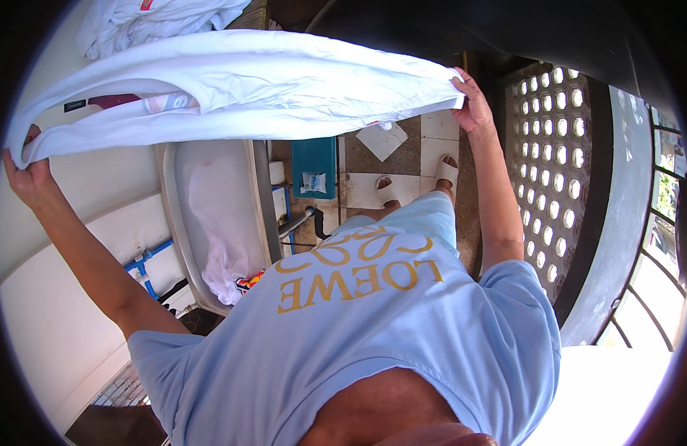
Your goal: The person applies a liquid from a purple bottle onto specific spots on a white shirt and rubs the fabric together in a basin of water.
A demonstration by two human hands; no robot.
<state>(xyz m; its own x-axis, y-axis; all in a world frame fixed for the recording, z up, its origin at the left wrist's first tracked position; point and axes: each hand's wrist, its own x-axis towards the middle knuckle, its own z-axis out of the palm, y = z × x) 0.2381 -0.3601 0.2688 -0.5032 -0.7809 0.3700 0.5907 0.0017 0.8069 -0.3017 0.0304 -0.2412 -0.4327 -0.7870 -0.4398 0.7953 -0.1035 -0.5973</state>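
Note:
A white shirt (pixel 284 85) is stretched out sideways in the air between my two hands. My left hand (pixel 31 178) is closed on its left end, beside a wide opening where dark red and printed patches show. At the other end, my right hand (pixel 473 105) pinches the cloth's narrow edge. Below the shirt, a white sink (pixel 169 215) holds a soaked white cloth (pixel 221 245) bunched toward its near end, with a small red and yellow item (pixel 248 281) beside it.
More white laundry (pixel 161 22) is heaped at the far left. A teal container (pixel 313 167) with a small packet (pixel 312 183) stands beyond the sink. Blue pipes (pixel 146 260) run along the left wall. To the right rises a wall of pierced blocks (pixel 550 163).

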